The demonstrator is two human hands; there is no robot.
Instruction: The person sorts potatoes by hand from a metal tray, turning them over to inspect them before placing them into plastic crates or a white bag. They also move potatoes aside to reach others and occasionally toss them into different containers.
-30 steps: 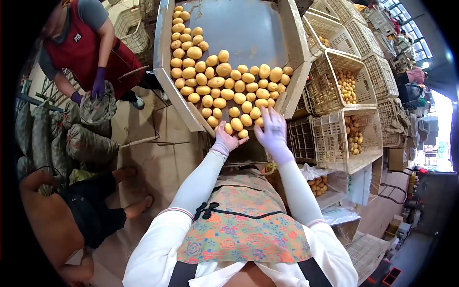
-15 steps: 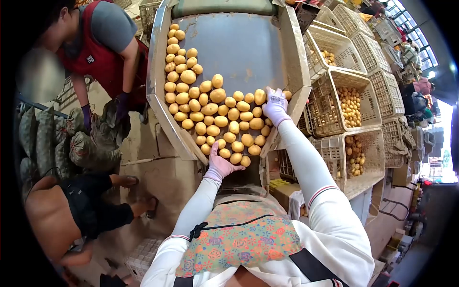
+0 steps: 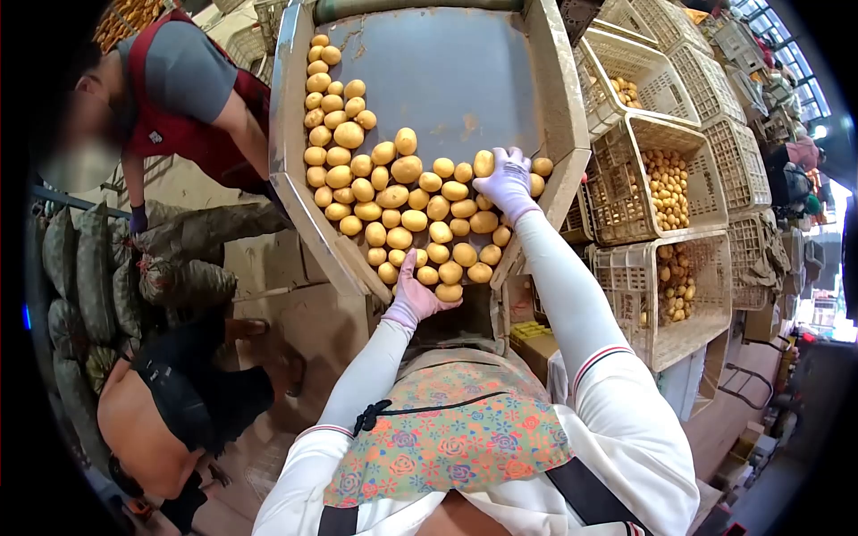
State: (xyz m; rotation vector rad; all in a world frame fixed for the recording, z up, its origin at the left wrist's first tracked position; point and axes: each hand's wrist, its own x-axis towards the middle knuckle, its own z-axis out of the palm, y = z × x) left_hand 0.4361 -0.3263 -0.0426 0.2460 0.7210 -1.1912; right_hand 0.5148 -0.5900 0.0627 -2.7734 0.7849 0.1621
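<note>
Yellow potatoes [image 3: 407, 169] lie over the left side and lower part of a metal sorting chute [image 3: 438, 80]. At the chute's narrow front mouth, my left hand [image 3: 416, 297], in a thin pale glove, is open with thumb and fingers spread. It cups the edge of the lowest potatoes, its thumb beneath one potato [image 3: 449, 292]. My right hand [image 3: 508, 185], in a whitish-lilac glove, rests among the potatoes near the right wall. Its fingers are apart, touching or very close to a potato [image 3: 483, 163]. Two potatoes sit between that hand and the wall.
Plastic crates [image 3: 675, 179] stand stacked at the right, several holding potatoes. Raised side walls [image 3: 567, 116] border the chute. At the left, a person in a red apron [image 3: 201, 107] bends over filled mesh sacks [image 3: 188, 281]. Another person with a bare back [image 3: 147, 429] crouches below.
The view has shifted slightly. My right hand's fingers have moved up beside a potato; my left hand stays at the mouth. The aproned person bends lower, and a long sack now lies across the pile.
</note>
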